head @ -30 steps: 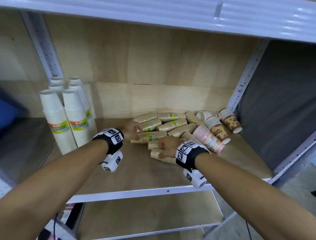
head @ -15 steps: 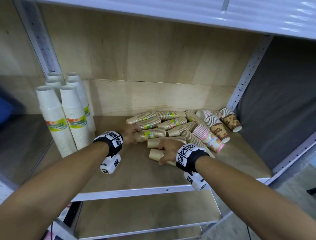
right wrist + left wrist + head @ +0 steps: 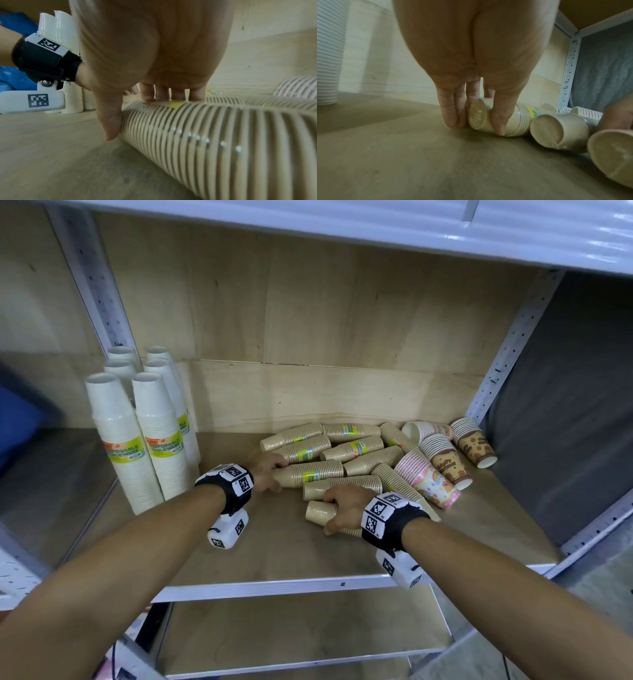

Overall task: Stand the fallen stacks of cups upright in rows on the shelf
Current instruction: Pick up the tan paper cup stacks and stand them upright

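The left hand (image 3: pixel 265 472) grasps the narrow closed end of a brown cup stack (image 3: pixel 310 474) lying on its side on the shelf (image 3: pixel 274 553); in the left wrist view the thumb (image 3: pixel 500 121) curls over the near side of that stack (image 3: pixel 501 121) and the fingers (image 3: pixel 448 115) go down behind its base, their tips at the board; the stack has a yellow and green label round its middle. The right hand (image 3: pixel 342 506) grasps another fallen brown stack (image 3: pixel 320 512), the nearest one in the heap; in the right wrist view the thumb (image 3: pixel 109 119) presses its near side and the fingers (image 3: pixel 178 94) curl over the top of the ribbed stack (image 3: pixel 205 135); this stack also lies flat on the board. Between the two held stacks lies a third brown one (image 3: pixel 342 487), touching the right hand's knuckles; further brown stacks (image 3: pixel 349 446) lie criss-crossed behind, toward the far wall; to the right of them lie a pink patterned stack (image 3: pixel 428 481) and brown printed stacks (image 3: pixel 445 462), all on their sides, near the right upright post (image 3: pixel 503 361). At the left of the shelf, white cup stacks (image 3: pixel 120 440) stand upright in two rows, mouths up, with orange and green labels, well apart from the heap. Both wrists wear black straps with white marker blocks (image 3: pixel 226 529).
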### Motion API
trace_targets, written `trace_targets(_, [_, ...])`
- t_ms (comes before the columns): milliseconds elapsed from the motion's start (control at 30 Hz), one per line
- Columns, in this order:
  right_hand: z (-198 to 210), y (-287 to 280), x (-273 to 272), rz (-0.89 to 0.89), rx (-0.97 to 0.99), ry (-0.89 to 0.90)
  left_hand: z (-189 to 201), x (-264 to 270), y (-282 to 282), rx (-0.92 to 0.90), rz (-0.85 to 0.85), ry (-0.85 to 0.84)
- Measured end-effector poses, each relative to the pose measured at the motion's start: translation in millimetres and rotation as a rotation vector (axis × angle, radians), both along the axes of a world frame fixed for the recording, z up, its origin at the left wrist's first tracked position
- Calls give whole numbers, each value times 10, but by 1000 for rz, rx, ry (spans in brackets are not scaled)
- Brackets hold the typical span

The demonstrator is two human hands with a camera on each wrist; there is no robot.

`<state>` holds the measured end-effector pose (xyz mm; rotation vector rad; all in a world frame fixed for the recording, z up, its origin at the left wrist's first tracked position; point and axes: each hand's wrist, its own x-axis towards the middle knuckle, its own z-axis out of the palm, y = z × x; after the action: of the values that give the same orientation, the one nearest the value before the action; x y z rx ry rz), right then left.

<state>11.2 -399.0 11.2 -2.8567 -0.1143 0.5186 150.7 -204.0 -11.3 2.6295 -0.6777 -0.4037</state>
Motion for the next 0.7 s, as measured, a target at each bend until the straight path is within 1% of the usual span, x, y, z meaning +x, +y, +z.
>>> trace_targets(100, [59,3,22,-6,20,-21,92,-11,-10,-32,-28,21])
trace_targets(233, [204,16,70,-28,52,-51,118,105,6,-124,-63,19])
trace_targets(333, [332,23,124,-38,59,-65,385,-4,-28,-193,-63,9])
trace_targets(467, [491,15,201,-56,122,-111,656,-40,-35,-210,-14,-51])
trace_targets(567, [628,24,262,-75,193,-119,822,-62,-38,-289,-12,-29])
trace_targets(700, [818,76,319,-85,290,-151,1069,-85,-22,-336,5,6])
